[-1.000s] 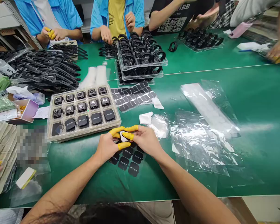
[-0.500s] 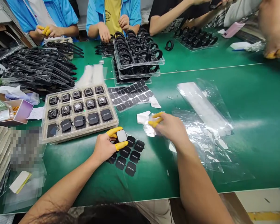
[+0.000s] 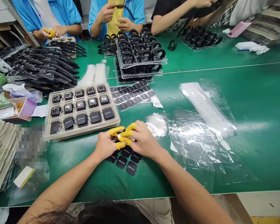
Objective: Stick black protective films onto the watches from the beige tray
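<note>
My left hand (image 3: 106,143), with yellow finger cots on, is closed around a square watch body (image 3: 120,132), mostly hidden by fingers. My right hand (image 3: 142,138), also in yellow cots, is pressed over it from the right. Between its fingertips shows a bit of white wipe (image 3: 119,137) against the watch. Below both hands lies a sheet of black square stickers (image 3: 121,162) with light lettering. Left of the hands stands a clear tray (image 3: 84,128) of watch bodies, its front row mostly covered with similar black squares.
Crumpled clear film (image 3: 157,124) and plastic sheets (image 3: 191,140) lie to the right. More sticker sheets (image 3: 133,95) sit behind the tray. Beyond are stacked trays of strapped watches (image 3: 142,63) and a heap of watches (image 3: 42,67). Co-workers' hands (image 3: 106,14) work across the table.
My right hand has moved left from the crumpled film to the watch in my left hand, bringing the white wipe. A co-worker opposite has lifted a strap; another hand at far right has left.
</note>
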